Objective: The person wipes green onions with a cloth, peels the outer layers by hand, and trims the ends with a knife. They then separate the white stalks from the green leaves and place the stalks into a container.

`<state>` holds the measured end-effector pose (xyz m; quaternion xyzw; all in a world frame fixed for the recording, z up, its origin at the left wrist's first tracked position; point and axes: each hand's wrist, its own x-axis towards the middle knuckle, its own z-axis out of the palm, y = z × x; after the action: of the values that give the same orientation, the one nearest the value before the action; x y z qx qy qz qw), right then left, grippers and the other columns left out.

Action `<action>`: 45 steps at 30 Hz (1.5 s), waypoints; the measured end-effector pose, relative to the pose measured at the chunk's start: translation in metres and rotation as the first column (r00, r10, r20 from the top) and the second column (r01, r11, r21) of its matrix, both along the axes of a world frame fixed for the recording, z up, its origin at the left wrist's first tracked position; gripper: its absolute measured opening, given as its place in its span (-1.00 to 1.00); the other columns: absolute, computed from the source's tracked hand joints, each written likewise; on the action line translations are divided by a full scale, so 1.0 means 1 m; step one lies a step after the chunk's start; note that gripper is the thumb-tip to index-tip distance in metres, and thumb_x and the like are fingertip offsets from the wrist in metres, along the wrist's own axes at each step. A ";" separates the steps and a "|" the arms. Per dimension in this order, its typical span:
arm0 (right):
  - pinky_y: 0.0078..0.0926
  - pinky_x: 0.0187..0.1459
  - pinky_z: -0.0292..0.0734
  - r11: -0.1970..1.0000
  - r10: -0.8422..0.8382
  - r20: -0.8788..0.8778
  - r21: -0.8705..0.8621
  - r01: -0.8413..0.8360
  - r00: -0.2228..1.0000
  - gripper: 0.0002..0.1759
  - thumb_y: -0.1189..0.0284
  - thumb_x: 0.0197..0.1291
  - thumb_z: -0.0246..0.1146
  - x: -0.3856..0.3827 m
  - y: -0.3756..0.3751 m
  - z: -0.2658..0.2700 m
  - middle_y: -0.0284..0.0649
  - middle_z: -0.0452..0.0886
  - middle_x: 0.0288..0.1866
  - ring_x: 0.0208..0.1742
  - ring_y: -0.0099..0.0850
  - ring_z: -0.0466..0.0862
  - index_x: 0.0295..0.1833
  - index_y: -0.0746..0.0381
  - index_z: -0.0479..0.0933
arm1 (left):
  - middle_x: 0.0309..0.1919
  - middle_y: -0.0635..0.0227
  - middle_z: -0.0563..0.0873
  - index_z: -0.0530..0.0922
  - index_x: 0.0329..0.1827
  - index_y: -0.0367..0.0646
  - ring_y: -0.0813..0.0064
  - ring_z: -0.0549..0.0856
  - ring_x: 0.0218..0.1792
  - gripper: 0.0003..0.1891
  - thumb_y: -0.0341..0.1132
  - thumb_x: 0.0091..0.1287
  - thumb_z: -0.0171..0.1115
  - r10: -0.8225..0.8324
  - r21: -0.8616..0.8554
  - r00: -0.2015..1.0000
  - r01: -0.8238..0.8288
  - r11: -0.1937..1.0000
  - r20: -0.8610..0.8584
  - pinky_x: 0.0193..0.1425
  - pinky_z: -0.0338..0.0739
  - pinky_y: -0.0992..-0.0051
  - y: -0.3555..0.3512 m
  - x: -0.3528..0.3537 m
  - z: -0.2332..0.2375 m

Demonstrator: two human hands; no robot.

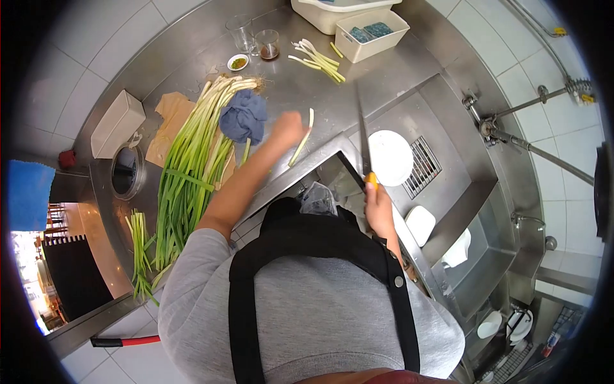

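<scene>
My left hand (286,130) is stretched out over the steel counter (300,83) and holds one pale green onion stalk (302,142) that hangs down from its fingers. My right hand (378,200) grips a long knife (362,131) by its yellow handle, blade pointing away over the sink edge. A big bundle of green onions (192,173) lies left of my left arm, with a blue cloth (244,117) on it. Trimmed white stalk pieces (318,59) lie further back on the counter.
A sink (448,211) with a white plate (391,157) and a drain grate sits to the right. White tubs (371,32), two glasses (243,32), a small sauce dish (238,62), a round counter hole (126,170) and a loose bunch of onions (139,256) surround the work area.
</scene>
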<state>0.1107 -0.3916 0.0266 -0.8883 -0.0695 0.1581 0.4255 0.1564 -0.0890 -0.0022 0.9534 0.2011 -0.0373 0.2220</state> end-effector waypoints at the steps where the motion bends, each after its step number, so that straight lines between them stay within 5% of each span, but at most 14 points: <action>1: -0.27 -0.34 0.41 0.999 -0.043 0.005 -0.014 0.043 0.999 -0.56 0.17 0.38 -0.04 0.004 -0.009 0.002 0.01 0.52 -0.47 -0.41 -0.15 0.54 -0.19 0.39 0.44 | -0.43 -0.04 0.66 0.61 -0.39 -0.27 0.02 0.68 -0.31 -0.61 -0.05 0.02 0.40 -0.022 0.009 0.999 0.023 1.000 -0.026 -0.18 0.57 0.22 -0.008 -0.002 -0.018; 2: -0.12 -0.24 0.43 0.996 -0.087 0.011 -0.026 0.087 0.996 -0.57 0.19 0.38 -0.04 0.006 -0.018 0.005 0.20 0.55 -0.40 -0.31 0.12 0.58 -0.18 0.41 0.44 | -0.46 -0.04 0.66 0.62 -0.43 -0.28 0.04 0.68 -0.32 -0.60 -0.05 -0.01 0.41 -0.046 0.018 0.998 0.047 0.999 -0.052 -0.17 0.57 0.22 -0.013 -0.003 -0.032; 6: -0.21 -0.33 0.45 0.984 -0.176 -0.020 -0.039 0.176 0.984 -0.56 0.18 0.38 -0.04 0.009 -0.053 0.000 0.04 0.56 -0.49 -0.42 -0.08 0.60 -0.21 0.40 0.44 | -0.44 0.01 0.68 0.61 -0.48 -0.29 0.05 0.69 -0.36 -0.60 -0.05 -0.01 0.42 -0.137 -0.024 0.991 0.136 0.990 -0.006 -0.21 0.58 0.24 -0.003 0.016 -0.052; 8: -0.55 -0.63 0.32 0.979 -0.202 0.024 -0.026 0.203 0.979 -0.55 0.12 0.40 -0.05 0.010 -0.066 -0.016 -0.26 0.45 -0.55 -0.69 -0.54 0.44 -0.17 0.35 0.44 | -0.41 -0.05 0.68 0.64 -0.45 -0.31 0.04 0.70 -0.34 -0.60 -0.05 0.01 0.38 0.013 -0.187 0.998 -0.002 0.982 0.055 -0.21 0.60 0.23 0.015 0.041 -0.032; 12: -0.57 -0.64 0.31 0.985 -0.173 -0.052 -0.030 0.171 0.984 -0.55 0.12 0.39 -0.05 0.020 -0.059 -0.022 -0.28 0.42 -0.55 -0.70 -0.55 0.41 -0.16 0.35 0.44 | -0.39 0.02 0.70 0.64 -0.39 -0.32 0.09 0.70 -0.36 -0.52 0.05 0.14 0.29 0.281 -0.477 0.924 -0.130 0.869 0.260 -0.25 0.57 0.29 0.050 0.105 0.011; 16: -0.55 -0.61 0.31 1.000 -0.013 0.024 -0.028 0.013 1.000 -0.54 0.11 0.38 -0.02 0.036 -0.027 -0.016 -0.27 0.43 -0.56 -0.67 -0.57 0.41 -0.21 0.36 0.44 | -0.37 0.05 0.71 0.64 -0.28 -0.31 0.13 0.70 -0.31 -0.48 0.10 0.15 0.27 0.366 -0.417 0.815 -0.171 0.893 0.449 -0.19 0.57 0.31 0.066 0.102 0.021; 18: -0.42 -0.51 0.38 0.996 0.041 0.057 -0.083 -0.036 0.998 -0.55 0.13 0.36 0.01 0.049 -0.004 -0.003 -0.14 0.52 -0.50 -0.62 -0.35 0.50 -0.21 0.37 0.45 | -0.36 0.08 0.71 0.62 -0.20 -0.31 0.20 0.71 -0.29 -0.50 0.06 0.16 0.28 0.347 -0.439 0.829 -0.138 0.888 0.440 -0.17 0.57 0.34 0.065 0.062 0.010; 22: -0.08 -0.09 0.45 0.941 0.310 0.205 -0.204 -0.270 0.928 -0.60 0.20 0.25 0.10 0.084 0.053 0.015 0.22 0.55 -0.20 -0.13 0.12 0.56 -0.13 0.38 0.45 | -0.40 0.14 0.72 0.63 -0.22 -0.30 0.34 0.70 -0.35 -0.60 -0.06 0.18 0.30 0.373 -0.549 0.887 -0.175 0.817 0.271 -0.23 0.56 0.40 0.046 -0.042 -0.018; 27: -0.08 -0.06 0.46 0.879 0.460 0.401 -0.330 -0.343 0.792 -0.62 0.28 0.11 0.25 0.151 0.122 -0.037 0.12 0.54 -0.09 -0.10 0.08 0.56 -0.06 0.33 0.45 | -0.43 0.23 0.71 0.63 -0.21 -0.30 0.50 0.67 -0.41 -0.72 -0.23 0.20 0.30 0.559 -0.671 0.782 -0.260 0.694 0.275 -0.27 0.55 0.51 0.032 -0.143 -0.042; 37: -0.13 0.12 0.40 0.626 0.635 0.283 -0.733 -0.266 0.719 -0.41 0.03 0.06 0.26 0.151 0.228 -0.043 -0.08 0.45 0.13 0.15 -0.09 0.43 -0.01 0.32 0.49 | -0.45 0.19 0.71 0.64 -0.22 -0.30 0.46 0.69 -0.40 -0.77 -0.27 0.22 0.26 0.777 -0.450 0.477 -0.635 0.628 0.410 -0.28 0.56 0.52 0.056 -0.232 0.004; 39: -0.11 0.07 0.41 0.790 0.575 0.457 -0.526 -0.315 0.679 -0.40 0.02 0.07 0.25 0.127 0.264 -0.033 -0.08 0.47 0.08 0.18 -0.13 0.40 0.01 0.33 0.48 | -0.41 0.18 0.72 0.65 -0.25 -0.26 0.43 0.70 -0.40 -0.79 -0.30 0.16 0.31 0.748 -0.411 0.533 -0.625 0.664 0.396 -0.26 0.56 0.50 0.060 -0.228 -0.001; 40: -0.10 0.04 0.41 0.758 0.601 0.456 -0.585 -0.288 0.656 -0.42 0.05 0.09 0.23 0.109 0.282 -0.018 -0.08 0.46 0.08 0.18 -0.15 0.40 0.04 0.31 0.47 | -0.41 0.18 0.72 0.65 -0.25 -0.26 0.43 0.70 -0.40 -0.79 -0.30 0.16 0.31 0.746 -0.408 0.534 -0.625 0.666 0.399 -0.26 0.56 0.50 0.059 -0.224 -0.003; 42: -0.09 0.00 0.41 0.725 0.626 0.450 -0.636 -0.263 0.637 -0.43 0.07 0.11 0.20 0.088 0.313 -0.010 -0.08 0.44 0.09 0.18 -0.16 0.40 0.08 0.29 0.45 | -0.38 0.15 0.71 0.64 -0.28 -0.25 0.31 0.71 -0.34 -0.74 -0.24 0.08 0.36 0.618 -0.233 0.777 -0.583 0.778 0.122 -0.22 0.57 0.39 0.053 -0.216 -0.008; 45: -0.12 -0.06 0.39 0.643 0.574 0.246 -0.727 -0.243 0.781 -0.50 0.24 0.17 0.11 0.085 0.344 -0.030 -0.11 0.36 0.19 0.17 -0.17 0.39 0.18 0.26 0.35 | -0.34 0.13 0.70 0.63 -0.28 -0.21 0.16 0.69 -0.27 -0.68 -0.18 0.00 0.41 0.474 -0.041 0.863 -0.475 0.879 0.174 -0.18 0.55 0.28 0.039 -0.205 -0.023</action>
<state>0.1956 -0.0475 -0.0032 -0.9485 -0.3121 0.0540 0.0062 -0.0483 -0.0503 -0.0253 0.8743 0.4086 0.1044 0.2401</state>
